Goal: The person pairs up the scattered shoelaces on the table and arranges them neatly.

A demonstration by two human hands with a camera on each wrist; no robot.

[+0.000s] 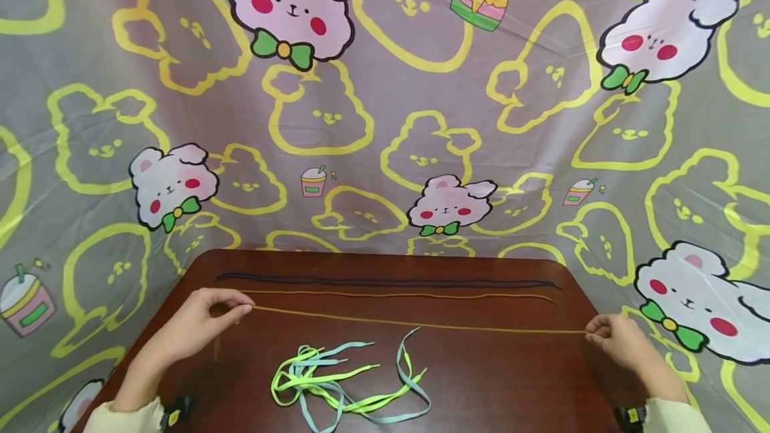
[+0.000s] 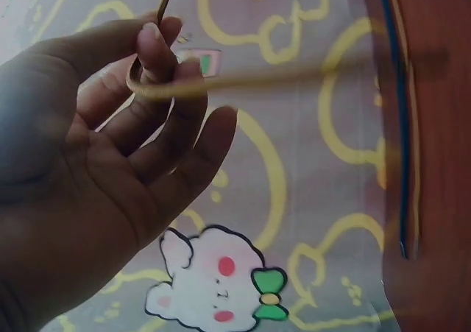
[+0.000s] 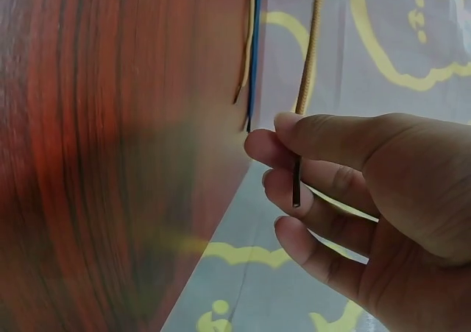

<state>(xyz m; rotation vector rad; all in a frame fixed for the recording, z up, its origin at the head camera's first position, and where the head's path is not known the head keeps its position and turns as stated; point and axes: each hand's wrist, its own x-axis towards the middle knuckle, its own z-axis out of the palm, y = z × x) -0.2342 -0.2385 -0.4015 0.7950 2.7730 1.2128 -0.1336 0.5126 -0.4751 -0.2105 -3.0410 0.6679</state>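
- The grey cloth (image 1: 373,99), printed with rabbits and yellow outlines, is hung across the upper part of the frame, probably so that the work is screened from whatever lies behind.
- The dark red table (image 1: 499,373) is set across the lower middle; its far edge is met by the cloth.
- The left hand (image 1: 198,309) is held at lower left, thumb and forefinger pinching the held lace, the other fingers loosely bent in the left wrist view.
- The right hand (image 1: 615,336) is held at lower right, the lace's other end pinched between thumb and forefinger.
- Green laces (image 1: 351,375) and light blue laces (image 1: 349,347) are left in one loose tangle at lower centre, nearest the wearer, seemingly kept apart from the straightened ones.
- Dark blue strands (image 1: 325,280) are laid side by side near the table's far edge, apparently straightened so that their full length is shown.
- The held lace (image 1: 421,325), brown, is stretched between the hands above the table, with a slight sag; by gripping it near both ends, it is presumably kept straight. A loose, blurred tail is left beyond the left pinch.
- A second brown lace (image 1: 391,295) is laid just in front of the dark strands, nearly parallel.
- The held lace's dark tip (image 3: 296,185) is left projecting below the right pinch.
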